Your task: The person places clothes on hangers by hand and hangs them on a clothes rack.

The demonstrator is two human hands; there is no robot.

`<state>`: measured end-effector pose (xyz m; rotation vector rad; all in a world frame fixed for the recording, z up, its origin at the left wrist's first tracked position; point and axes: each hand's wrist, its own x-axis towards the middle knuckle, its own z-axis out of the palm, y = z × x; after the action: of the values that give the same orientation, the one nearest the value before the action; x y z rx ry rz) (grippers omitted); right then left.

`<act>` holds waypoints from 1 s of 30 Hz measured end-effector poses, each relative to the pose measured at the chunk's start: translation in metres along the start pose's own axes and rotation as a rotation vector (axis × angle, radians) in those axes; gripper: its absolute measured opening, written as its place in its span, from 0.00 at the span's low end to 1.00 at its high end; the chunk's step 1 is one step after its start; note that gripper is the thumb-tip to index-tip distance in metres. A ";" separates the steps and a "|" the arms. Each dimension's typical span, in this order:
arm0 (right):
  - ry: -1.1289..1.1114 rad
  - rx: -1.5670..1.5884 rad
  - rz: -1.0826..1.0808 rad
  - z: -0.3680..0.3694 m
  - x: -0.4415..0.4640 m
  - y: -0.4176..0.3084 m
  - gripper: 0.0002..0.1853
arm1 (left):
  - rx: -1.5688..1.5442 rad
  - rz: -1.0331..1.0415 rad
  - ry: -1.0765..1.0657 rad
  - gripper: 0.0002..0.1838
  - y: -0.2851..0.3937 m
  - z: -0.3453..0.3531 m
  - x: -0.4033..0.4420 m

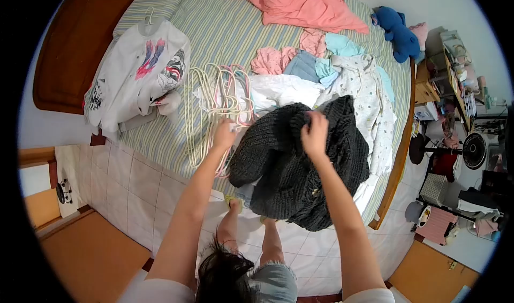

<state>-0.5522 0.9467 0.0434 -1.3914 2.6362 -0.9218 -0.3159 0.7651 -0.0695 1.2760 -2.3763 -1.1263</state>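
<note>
A dark grey knitted sweater [284,169] lies bunched over the bed's near edge. My right hand [315,133] is closed on its upper part, gripping the knit. To its left, my left hand [224,134] rests at the pile of white and pink hangers [214,105]; its fingers are curled, and what they hold, if anything, is too small to make out. Behind the sweater lies a white garment [286,90]. A patterned light hooded garment [364,89] is spread out to the right.
White printed shirts on a hanger [140,73] lie at the left of the striped bed [214,19]. Pink bedding [300,3], pink and blue clothes [302,65] and a blue plush toy [399,32] are farther back. A black fan [474,151] stands at the right.
</note>
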 end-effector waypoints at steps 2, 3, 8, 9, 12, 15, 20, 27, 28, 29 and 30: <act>-0.078 0.116 -0.040 0.040 -0.007 -0.034 0.22 | 0.149 -0.101 0.005 0.21 -0.037 -0.015 0.000; -0.107 0.180 -0.049 0.062 -0.011 -0.046 0.21 | 0.227 -0.120 0.027 0.21 -0.056 -0.017 -0.003; -0.198 0.298 -0.079 0.133 -0.026 -0.097 0.19 | 0.315 -0.231 -0.081 0.21 -0.086 -0.032 -0.007; -0.274 0.314 -0.029 0.142 -0.028 -0.102 0.20 | 0.286 -0.215 -0.092 0.20 -0.093 -0.031 -0.006; -0.418 0.363 0.042 0.160 -0.034 -0.109 0.21 | 0.226 -0.152 -0.067 0.17 -0.106 -0.024 -0.005; -0.436 0.383 0.094 0.173 -0.043 -0.113 0.21 | 0.214 -0.152 -0.055 0.16 -0.109 -0.022 -0.003; -0.674 0.504 0.334 0.175 -0.044 -0.125 0.28 | 0.102 -0.149 0.060 0.12 -0.087 -0.027 -0.002; -1.083 0.977 0.498 0.131 -0.031 -0.138 0.50 | -0.369 -0.025 0.418 0.03 0.008 -0.045 -0.009; -1.124 1.046 0.564 0.108 -0.025 -0.138 0.50 | -0.477 -0.011 0.389 0.03 0.006 -0.038 -0.006; -1.166 1.115 0.629 0.091 -0.021 -0.134 0.51 | -0.585 0.001 0.359 0.03 0.005 -0.030 -0.004; -1.181 1.194 0.628 0.083 -0.021 -0.125 0.51 | -0.631 -0.071 0.257 0.02 0.046 -0.041 -0.013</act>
<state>-0.4229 0.8686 0.0337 -0.4223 1.0700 -0.8546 -0.3160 0.7689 -0.0070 1.1831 -1.6096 -1.4676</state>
